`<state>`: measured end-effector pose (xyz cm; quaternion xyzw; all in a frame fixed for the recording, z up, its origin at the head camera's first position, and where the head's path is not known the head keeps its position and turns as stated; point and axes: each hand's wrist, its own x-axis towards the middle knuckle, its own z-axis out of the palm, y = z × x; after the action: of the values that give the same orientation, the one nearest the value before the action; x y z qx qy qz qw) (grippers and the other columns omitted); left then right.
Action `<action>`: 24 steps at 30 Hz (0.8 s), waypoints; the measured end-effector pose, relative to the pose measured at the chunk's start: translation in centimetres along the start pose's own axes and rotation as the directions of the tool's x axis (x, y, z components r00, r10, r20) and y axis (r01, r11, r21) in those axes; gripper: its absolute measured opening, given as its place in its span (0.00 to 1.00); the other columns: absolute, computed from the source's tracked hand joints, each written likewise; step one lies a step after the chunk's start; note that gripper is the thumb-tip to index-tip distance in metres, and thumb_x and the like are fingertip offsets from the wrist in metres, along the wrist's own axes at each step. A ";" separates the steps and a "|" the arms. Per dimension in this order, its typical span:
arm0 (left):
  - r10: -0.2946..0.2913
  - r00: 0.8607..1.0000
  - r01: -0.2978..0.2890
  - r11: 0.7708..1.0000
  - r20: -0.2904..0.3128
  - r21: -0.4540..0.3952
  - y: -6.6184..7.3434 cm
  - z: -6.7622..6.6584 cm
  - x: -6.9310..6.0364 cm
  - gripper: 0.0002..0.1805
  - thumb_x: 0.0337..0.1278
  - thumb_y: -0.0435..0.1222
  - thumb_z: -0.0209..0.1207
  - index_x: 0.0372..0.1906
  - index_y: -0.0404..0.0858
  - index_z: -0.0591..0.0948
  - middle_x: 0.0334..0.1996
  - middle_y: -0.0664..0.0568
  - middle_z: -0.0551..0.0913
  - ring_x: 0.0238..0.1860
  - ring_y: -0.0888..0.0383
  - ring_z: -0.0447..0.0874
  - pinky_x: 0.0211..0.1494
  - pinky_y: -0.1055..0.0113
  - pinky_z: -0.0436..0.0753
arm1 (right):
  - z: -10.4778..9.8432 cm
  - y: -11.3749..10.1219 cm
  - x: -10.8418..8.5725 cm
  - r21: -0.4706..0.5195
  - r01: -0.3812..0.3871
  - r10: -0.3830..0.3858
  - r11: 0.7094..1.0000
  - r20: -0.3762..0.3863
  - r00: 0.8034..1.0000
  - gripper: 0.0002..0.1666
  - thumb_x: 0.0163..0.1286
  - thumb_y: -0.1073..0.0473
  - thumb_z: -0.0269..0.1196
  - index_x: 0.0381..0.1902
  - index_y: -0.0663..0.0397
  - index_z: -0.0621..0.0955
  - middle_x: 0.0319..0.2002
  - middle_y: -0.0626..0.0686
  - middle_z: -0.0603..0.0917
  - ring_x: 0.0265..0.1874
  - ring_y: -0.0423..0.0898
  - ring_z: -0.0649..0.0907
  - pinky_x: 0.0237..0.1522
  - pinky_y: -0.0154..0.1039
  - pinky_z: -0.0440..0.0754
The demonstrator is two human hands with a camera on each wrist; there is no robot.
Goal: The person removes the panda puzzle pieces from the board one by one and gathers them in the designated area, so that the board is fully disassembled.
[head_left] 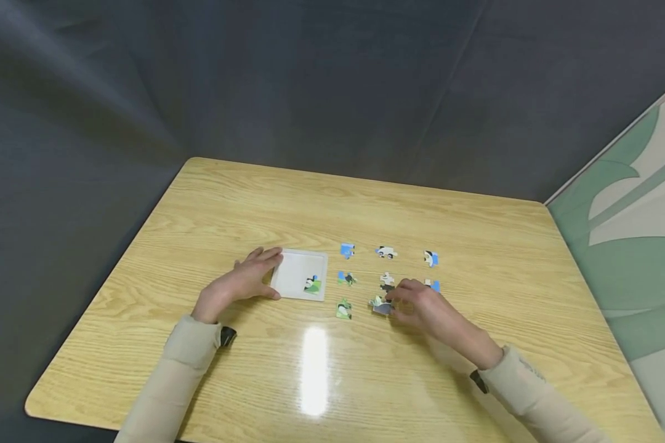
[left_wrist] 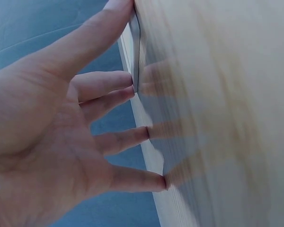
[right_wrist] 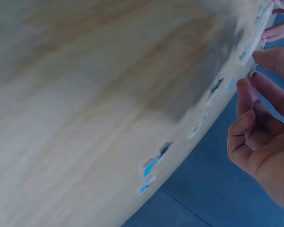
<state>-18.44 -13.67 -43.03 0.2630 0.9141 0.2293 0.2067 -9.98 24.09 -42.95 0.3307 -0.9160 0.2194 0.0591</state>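
Observation:
A square white puzzle tray (head_left: 290, 271) lies on the table, with a green, black and white puzzle piece (head_left: 313, 285) in its near right corner. My left hand (head_left: 242, 282) is spread along the tray's left side. In the left wrist view, the thumb (left_wrist: 97, 38) and nearest fingers touch the tray edge (left_wrist: 136, 52), while two other fingertips rest on the tabletop. To the right, my right hand (head_left: 421, 304) pinches a grey and green puzzle piece (head_left: 381, 306) between thumb and fingers. In the right wrist view only a sliver of that piece shows.
Loose puzzle pieces lie in rough rows right of the tray, among them a blue one (head_left: 347, 250), a white one (head_left: 386, 252) and a green one (head_left: 343, 309). My right hand partly covers a blue piece (head_left: 435, 286). Dark curtain (head_left: 332, 92) hangs behind the wooden table (head_left: 161, 344).

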 end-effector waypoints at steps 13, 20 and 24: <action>0.019 1.000 -0.019 1.000 -0.006 0.007 -0.4 0.2 0.1 0.47 0.53 0.42 0.67 0.73 0.31 0.57 0.76 0.43 0.48 0.73 0.33 0.37 0.59 0.21 0.46 | 0.5 1.5 -0.9 0.005 0.028 -0.029 1.000 0.077 0.997 0.13 0.57 0.69 0.69 0.42 0.60 0.84 0.37 0.51 0.82 0.33 0.41 0.80 0.31 0.32 0.81; 0.011 1.000 -0.011 1.000 0.002 0.011 -0.2 0.2 0.2 0.47 0.53 0.42 0.67 0.73 0.31 0.57 0.76 0.43 0.48 0.74 0.33 0.37 0.60 0.22 0.46 | 0.0 1.1 -0.8 0.036 0.004 -0.009 0.999 0.123 0.992 0.16 0.57 0.70 0.69 0.45 0.64 0.84 0.37 0.53 0.81 0.32 0.40 0.79 0.31 0.30 0.80; 0.011 1.000 -0.011 1.000 -0.002 0.015 -0.2 0.1 0.3 0.48 0.52 0.43 0.67 0.73 0.31 0.57 0.76 0.44 0.47 0.74 0.34 0.37 0.60 0.22 0.46 | -1.8 -0.7 1.0 0.014 0.018 -0.020 1.000 0.094 0.995 0.19 0.56 0.71 0.69 0.48 0.64 0.83 0.36 0.53 0.81 0.29 0.40 0.79 0.27 0.30 0.80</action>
<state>-18.71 -13.63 -43.30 0.2692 0.9146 0.2236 0.2028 -10.37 23.80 -40.84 0.3498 -0.9131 0.2091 0.0157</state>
